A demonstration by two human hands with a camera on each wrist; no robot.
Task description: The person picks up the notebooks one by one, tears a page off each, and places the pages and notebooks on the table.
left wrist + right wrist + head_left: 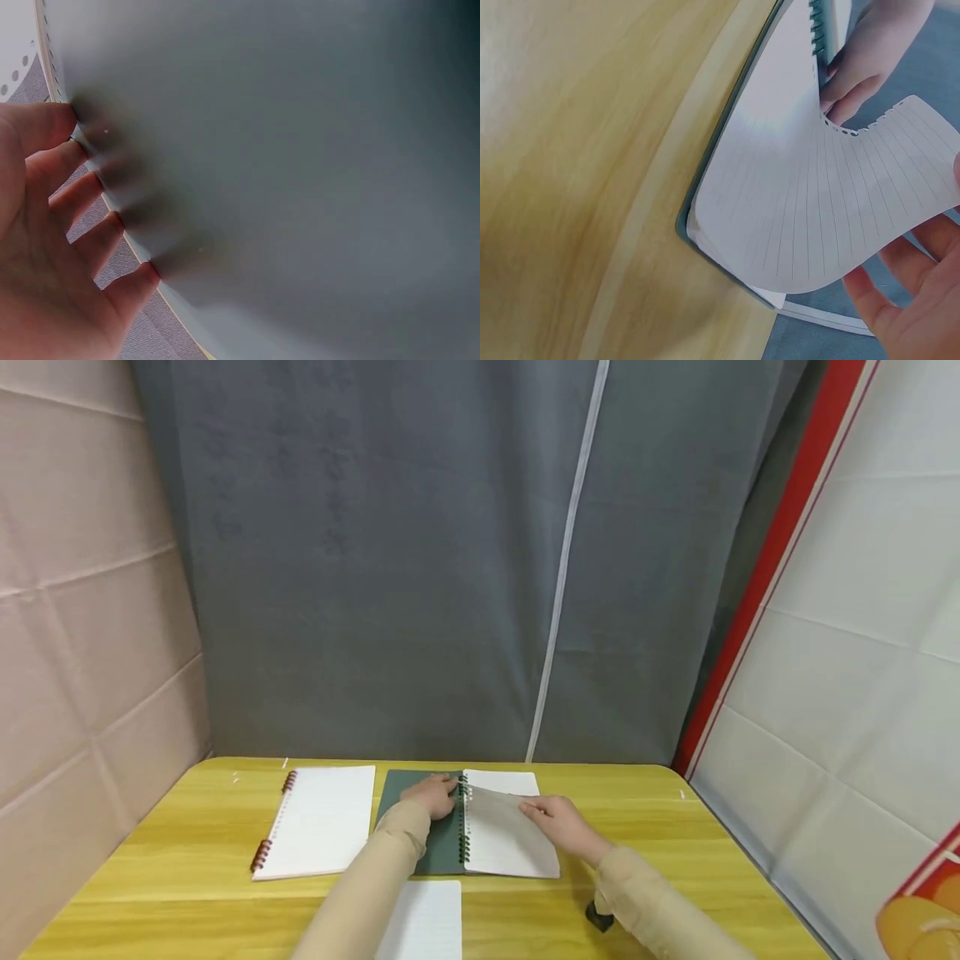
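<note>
loose lined sheet (424, 920) lies nearest, between the sleeves. beyond it, right hand (564, 825) pinches a lifted page (501, 814) of the green binder (420, 827): thin, floppy, easily torn, best held by its edge. left hand (433, 795) presses flat at the rings (463, 817).

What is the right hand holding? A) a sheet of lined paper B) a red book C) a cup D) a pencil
A: the right hand pinches a lined sheet that curls up off the green-covered notebook, its punched edge partly free of the rings, while the left hand rests by the binding.
</note>
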